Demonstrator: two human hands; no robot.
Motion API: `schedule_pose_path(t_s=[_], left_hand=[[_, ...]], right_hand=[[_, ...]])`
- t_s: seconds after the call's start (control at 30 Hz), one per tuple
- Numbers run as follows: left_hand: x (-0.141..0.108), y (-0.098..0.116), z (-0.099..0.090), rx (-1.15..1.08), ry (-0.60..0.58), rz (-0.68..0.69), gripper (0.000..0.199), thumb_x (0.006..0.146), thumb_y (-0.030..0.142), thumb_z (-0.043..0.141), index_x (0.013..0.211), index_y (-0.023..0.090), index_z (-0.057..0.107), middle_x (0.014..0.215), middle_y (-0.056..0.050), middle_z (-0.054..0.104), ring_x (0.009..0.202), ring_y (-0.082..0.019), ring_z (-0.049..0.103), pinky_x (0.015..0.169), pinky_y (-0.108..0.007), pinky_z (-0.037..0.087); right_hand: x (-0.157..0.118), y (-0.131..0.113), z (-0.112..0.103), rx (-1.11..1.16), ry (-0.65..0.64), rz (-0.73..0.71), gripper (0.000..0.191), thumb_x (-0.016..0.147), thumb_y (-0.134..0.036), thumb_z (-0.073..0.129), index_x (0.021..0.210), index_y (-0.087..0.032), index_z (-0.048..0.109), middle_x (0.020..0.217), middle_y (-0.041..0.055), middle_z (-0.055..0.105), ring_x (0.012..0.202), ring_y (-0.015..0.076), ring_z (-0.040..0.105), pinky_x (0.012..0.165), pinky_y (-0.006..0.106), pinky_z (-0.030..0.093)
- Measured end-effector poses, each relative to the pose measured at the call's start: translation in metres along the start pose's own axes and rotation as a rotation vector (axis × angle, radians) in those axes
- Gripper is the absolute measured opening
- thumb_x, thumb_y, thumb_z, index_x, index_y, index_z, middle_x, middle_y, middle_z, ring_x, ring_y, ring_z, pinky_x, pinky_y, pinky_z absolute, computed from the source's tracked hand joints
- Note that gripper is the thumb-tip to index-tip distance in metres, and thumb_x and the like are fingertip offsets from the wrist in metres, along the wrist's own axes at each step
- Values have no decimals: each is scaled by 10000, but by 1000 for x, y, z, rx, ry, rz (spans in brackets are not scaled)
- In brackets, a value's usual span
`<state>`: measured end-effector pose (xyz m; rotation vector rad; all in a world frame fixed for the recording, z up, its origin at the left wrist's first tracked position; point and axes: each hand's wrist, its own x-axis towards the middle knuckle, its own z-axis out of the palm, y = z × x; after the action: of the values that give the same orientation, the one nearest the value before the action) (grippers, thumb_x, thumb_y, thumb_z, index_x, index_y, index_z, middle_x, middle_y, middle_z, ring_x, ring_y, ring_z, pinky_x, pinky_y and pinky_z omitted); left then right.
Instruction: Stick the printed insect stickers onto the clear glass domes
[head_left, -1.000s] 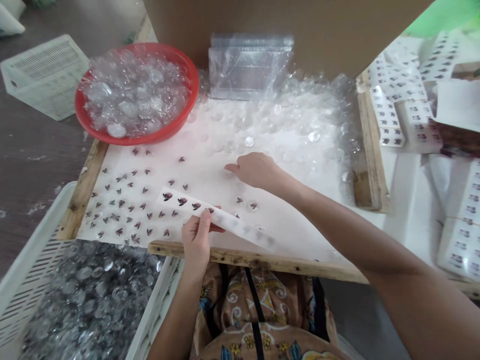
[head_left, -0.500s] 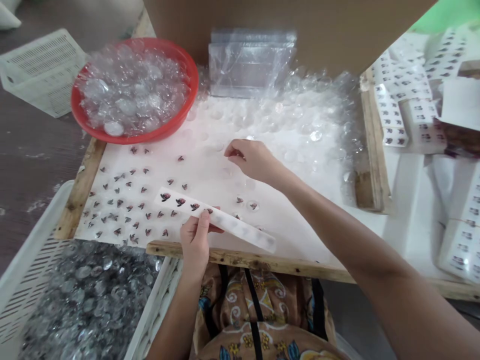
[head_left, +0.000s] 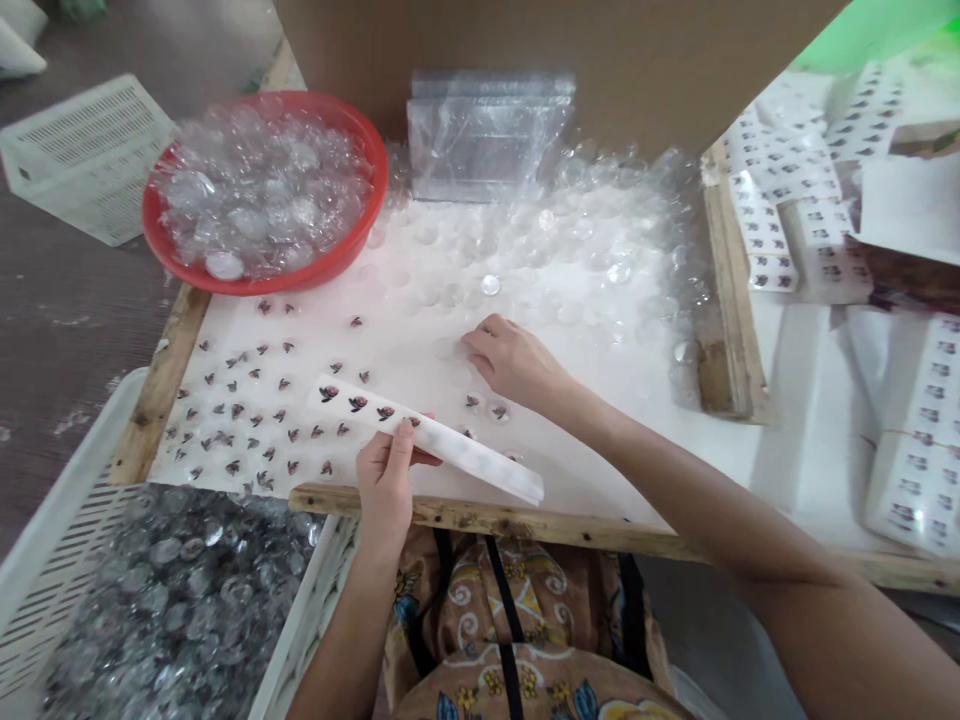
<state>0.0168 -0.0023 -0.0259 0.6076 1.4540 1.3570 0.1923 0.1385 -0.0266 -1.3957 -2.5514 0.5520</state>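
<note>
My left hand (head_left: 385, 475) pinches a white strip of stickers (head_left: 442, 440) printed with small dark-and-pink turtle-like figures; the strip slants down to the right above the table. My right hand (head_left: 510, 362) is over the middle of the white tabletop (head_left: 570, 460), its fingers curled together and pointing left. Whatever its fingertips hold, if anything, is too small to make out. Clear round discs (head_left: 490, 285) lie scattered beyond this hand. Just below it, a clear disc bears a sticker (head_left: 499, 412). Many similar stickered discs (head_left: 238, 411) are spread over the table's left side.
A red basin (head_left: 379, 215) heaped with clear pieces stands at the back left. Behind the discs is a clear plastic box (head_left: 487, 150) against a brown board (head_left: 555, 50). Wooden rails (head_left: 739, 300) edge the surface. Sticker sheets (head_left: 919, 440) lie right; a white crate (head_left: 112, 400) sits lower left.
My right hand has moved down and slightly right, toward me, on the tabletop. My left hand keeps its hold on the sticker strip, nearly in place. The view has shifted slightly.
</note>
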Motion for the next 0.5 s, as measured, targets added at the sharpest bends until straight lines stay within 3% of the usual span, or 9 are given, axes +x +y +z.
schedule_pose_path(t_s=[0.1, 0.23, 0.33, 0.43, 0.5], left_hand=[[0, 1, 1, -1, 7, 3, 391, 817, 520, 722, 836, 131, 748, 834, -88, 791, 610, -179, 711, 543, -276, 601], [0, 2, 1, 13, -7, 1, 394, 816, 524, 719, 823, 131, 742, 834, -91, 790, 611, -183, 713, 552, -280, 603], [0, 1, 0, 11, -17, 1, 386, 823, 520, 716, 826, 134, 742, 838, -90, 791, 609, -182, 712, 552, -279, 603], [0, 0, 0, -4, -19, 1, 376, 834, 511, 711, 829, 137, 744, 834, -85, 792, 596, -173, 707, 545, -273, 600], [-1, 0, 0, -16, -18, -1, 369, 838, 506, 711, 823, 139, 744, 835, -82, 793, 590, -167, 705, 542, -267, 598]], right_hand=[[4, -3, 1, 4, 32, -10, 277, 962, -143, 423, 1117, -116, 651, 1079, 178, 642, 932, 266, 607, 772, 357, 464], [6, 0, 0, 168, 83, 90, 317, 975, -154, 384, 1196, -134, 612, 1055, 146, 683, 869, 235, 632, 727, 332, 455], [9, 5, -2, 301, 82, 181, 265, 958, -170, 423, 1092, -168, 651, 969, 94, 694, 820, 205, 634, 721, 315, 456], [12, 9, -7, 269, 122, 219, 185, 934, -237, 516, 986, -182, 685, 1022, 100, 655, 745, 179, 601, 718, 329, 462], [14, 10, -9, 192, 184, 207, 190, 922, -265, 553, 1030, -187, 688, 1100, 121, 614, 758, 186, 590, 718, 347, 467]])
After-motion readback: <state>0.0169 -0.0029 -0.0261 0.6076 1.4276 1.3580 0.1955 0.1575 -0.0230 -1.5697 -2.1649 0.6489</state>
